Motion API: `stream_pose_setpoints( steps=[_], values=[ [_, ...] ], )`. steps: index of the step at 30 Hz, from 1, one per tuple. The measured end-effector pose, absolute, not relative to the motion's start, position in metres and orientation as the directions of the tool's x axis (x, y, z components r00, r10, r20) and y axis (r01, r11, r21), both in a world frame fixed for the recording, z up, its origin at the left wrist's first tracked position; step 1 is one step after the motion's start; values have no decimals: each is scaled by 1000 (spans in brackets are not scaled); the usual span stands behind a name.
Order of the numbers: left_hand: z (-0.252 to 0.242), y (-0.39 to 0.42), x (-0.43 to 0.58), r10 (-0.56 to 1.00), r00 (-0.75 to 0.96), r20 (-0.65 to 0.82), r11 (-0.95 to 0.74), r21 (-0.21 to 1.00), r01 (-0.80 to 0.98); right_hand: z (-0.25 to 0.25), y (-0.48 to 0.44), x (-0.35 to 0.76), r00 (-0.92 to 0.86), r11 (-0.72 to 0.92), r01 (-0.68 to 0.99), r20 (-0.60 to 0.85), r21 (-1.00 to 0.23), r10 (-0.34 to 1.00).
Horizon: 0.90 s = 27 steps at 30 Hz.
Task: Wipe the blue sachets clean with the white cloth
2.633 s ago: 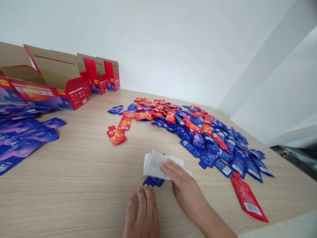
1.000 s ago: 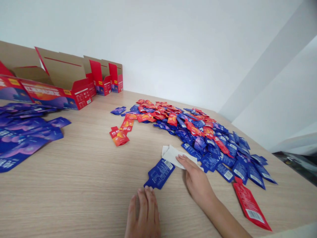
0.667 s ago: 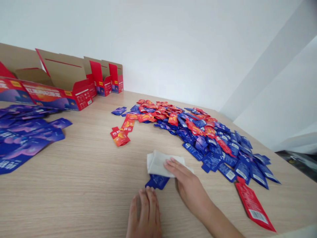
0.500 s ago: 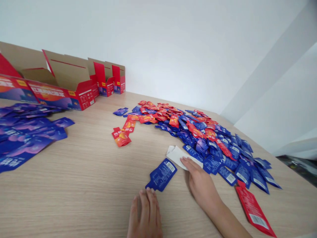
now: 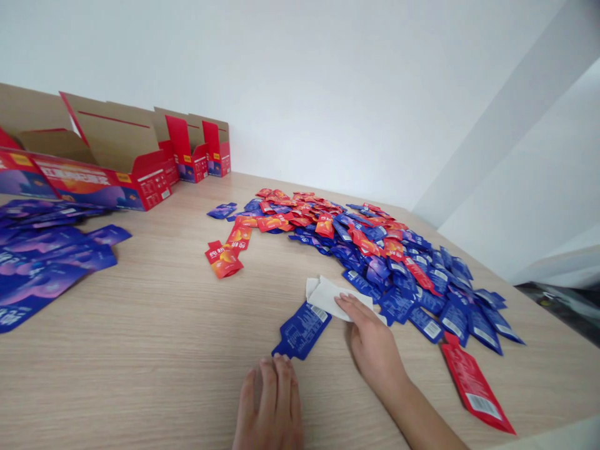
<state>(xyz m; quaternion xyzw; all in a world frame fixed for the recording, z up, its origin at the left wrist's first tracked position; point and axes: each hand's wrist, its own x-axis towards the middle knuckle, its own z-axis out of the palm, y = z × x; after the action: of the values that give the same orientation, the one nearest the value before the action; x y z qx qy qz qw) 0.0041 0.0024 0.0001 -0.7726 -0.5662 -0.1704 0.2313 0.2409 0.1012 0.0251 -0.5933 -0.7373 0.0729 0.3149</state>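
A single blue pouch [image 5: 300, 331] lies back side up on the table, its barcode toward the far right. My left hand [image 5: 270, 400] rests flat with extended fingers, fingertips at the pouch's narrow near end. Under the fingers of my right hand [image 5: 370, 337] is a folded white tissue [image 5: 328, 296], held down from above. The tissue's left part overlaps the barcode end of the pouch. My right thumb is hidden.
A large heap of blue and red pouches [image 5: 360, 250] spreads across the right side. One red pouch [image 5: 475, 387] lies nearer. More blue pouches [image 5: 47, 269] are piled at left, before open red cartons [image 5: 94, 181] along the wall [image 5: 300, 94].
My right hand has slid the tissue slightly left, so it now covers the pouch's barcode end. The left hand stays at the pouch's narrow end. The view has shifted a little.
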Motion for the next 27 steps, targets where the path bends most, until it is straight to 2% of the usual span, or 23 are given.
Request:
stream_pose_setpoints(
  steps=[4, 7, 17, 21, 27],
  values=[
    [19, 23, -1, 828, 312, 466, -345, -17, 939, 23, 100, 244, -43, 261, 812, 393, -521, 919],
    [31, 43, 9, 863, 267, 429, -318, 51, 947, 23, 100, 242, 0, 247, 790, 404, -560, 915],
    [43, 66, 8, 918, 283, 277, -325, 118, 938, 21, 101, 246, 124, 205, 724, 417, -658, 900],
    [66, 69, -9, 963, 175, 204, -213, 182, 960, 22, 100, 247, 167, 174, 711, 404, -682, 899],
    [86, 80, -55, 986, -103, 131, 59, 302, 951, 23, 100, 248, 189, 153, 705, 392, -692, 901]
  ],
)
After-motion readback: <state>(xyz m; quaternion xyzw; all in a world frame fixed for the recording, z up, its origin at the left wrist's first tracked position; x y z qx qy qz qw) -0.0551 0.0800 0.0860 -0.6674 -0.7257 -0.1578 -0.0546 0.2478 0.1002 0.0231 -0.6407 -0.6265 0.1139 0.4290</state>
